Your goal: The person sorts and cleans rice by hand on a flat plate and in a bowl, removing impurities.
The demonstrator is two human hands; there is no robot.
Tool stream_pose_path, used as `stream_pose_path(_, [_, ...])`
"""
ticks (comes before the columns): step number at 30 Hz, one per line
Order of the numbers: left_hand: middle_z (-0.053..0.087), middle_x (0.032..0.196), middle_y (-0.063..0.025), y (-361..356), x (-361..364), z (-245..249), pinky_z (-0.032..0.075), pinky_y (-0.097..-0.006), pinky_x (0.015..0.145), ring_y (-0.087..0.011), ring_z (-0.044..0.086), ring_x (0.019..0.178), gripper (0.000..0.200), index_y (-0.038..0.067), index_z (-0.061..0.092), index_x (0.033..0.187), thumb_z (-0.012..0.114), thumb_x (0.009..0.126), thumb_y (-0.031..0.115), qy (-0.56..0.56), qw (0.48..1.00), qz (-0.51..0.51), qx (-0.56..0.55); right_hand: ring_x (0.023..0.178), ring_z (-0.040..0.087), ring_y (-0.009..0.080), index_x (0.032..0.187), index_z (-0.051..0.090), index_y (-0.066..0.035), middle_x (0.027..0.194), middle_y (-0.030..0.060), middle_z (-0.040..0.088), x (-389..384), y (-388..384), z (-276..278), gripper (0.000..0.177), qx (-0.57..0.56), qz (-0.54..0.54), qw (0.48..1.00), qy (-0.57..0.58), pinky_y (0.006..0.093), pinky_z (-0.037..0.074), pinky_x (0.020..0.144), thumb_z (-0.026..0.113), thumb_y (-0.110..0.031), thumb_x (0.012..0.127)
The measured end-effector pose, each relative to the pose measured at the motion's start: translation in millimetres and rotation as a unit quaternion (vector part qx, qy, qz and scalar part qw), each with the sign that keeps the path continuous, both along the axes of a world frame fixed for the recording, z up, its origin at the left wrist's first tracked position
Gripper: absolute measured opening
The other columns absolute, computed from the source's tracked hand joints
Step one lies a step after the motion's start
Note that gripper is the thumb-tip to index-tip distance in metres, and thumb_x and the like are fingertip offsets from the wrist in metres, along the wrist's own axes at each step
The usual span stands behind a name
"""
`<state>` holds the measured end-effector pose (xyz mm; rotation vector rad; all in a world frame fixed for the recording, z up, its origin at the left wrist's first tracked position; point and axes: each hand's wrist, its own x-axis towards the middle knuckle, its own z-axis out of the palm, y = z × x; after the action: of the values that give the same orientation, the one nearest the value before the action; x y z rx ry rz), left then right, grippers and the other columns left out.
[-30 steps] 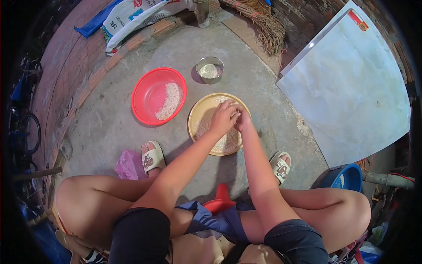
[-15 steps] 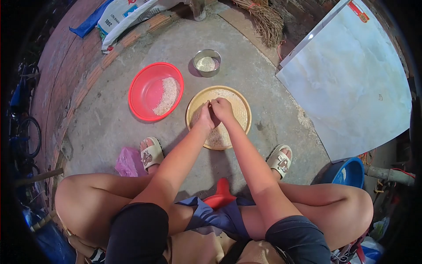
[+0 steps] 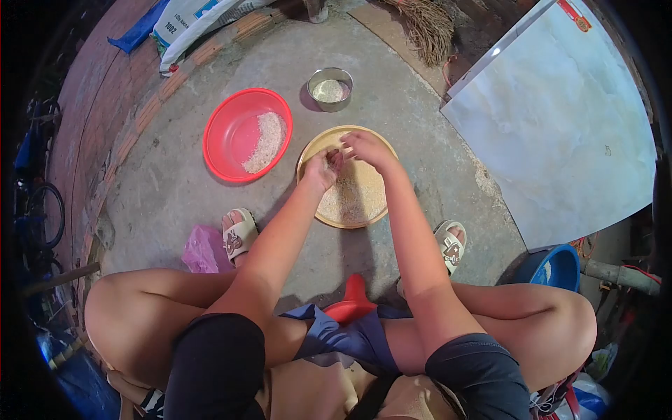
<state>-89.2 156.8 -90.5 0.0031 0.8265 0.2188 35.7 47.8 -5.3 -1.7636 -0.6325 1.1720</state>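
A round yellow tray (image 3: 371, 203) with pale, rice-like grains spread over it lies on the concrete floor in front of me. My left hand (image 3: 323, 169) is over its left side, fingers curled in; whatever they hold is too small to make out. My right hand (image 3: 371, 150) hovers over the tray's far right part, fingers stretched toward the left hand and apart, with nothing visible in them. Left of the tray is a red basin (image 3: 227, 143) with a heap of similar grains along its right side. Beyond the tray stands a metal bowl (image 3: 334, 106) with grains inside.
A pink plastic bag (image 3: 204, 250) lies by my left foot. At right are a large marbled panel (image 3: 553, 133) and a blue basin (image 3: 565, 269). A straw broom (image 3: 428, 31) and printed sacks (image 3: 183, 31) are at the back. A red stool (image 3: 350, 308) shows beneath me.
My hands were together over the tray and have now come apart. The right hand has moved right and its fingers have loosened. The view has tilted slightly.
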Motion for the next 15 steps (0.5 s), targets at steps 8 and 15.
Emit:
stream_pose_path(8, [0.054,0.092,-0.0166,-1.1,-8.7,28.3,0.05,-0.0361,0.083,-0.0283,0.057,0.088,0.023,-0.007,0.05,0.1,0.039,0.089,0.01,0.098,0.986,-0.05,0.125,0.1,0.05,0.0348,0.104,0.059,0.001,0.108,0.0179,0.053,-66.4,-27.4,-28.3,0.038,-0.163,-0.075,0.872,-0.456,0.0431,0.044,0.083,0.062,-0.024,0.076])
stream_pose_path(15, [0.053,0.093,-0.0146,13.4,-5.4,27.7,0.05,-0.0352,0.085,-0.0268,0.056,0.091,0.022,-0.007,0.05,0.101,0.047,0.086,0.008,0.079,0.977,-0.034,0.197,0.097,0.047,0.0304,0.104,0.054,0.0,0.103,0.0143,0.049,-133.5,-30.8,-30.2,0.04,0.033,0.054,0.805,-0.59,0.0424,0.042,0.079,0.063,-0.025,0.073])
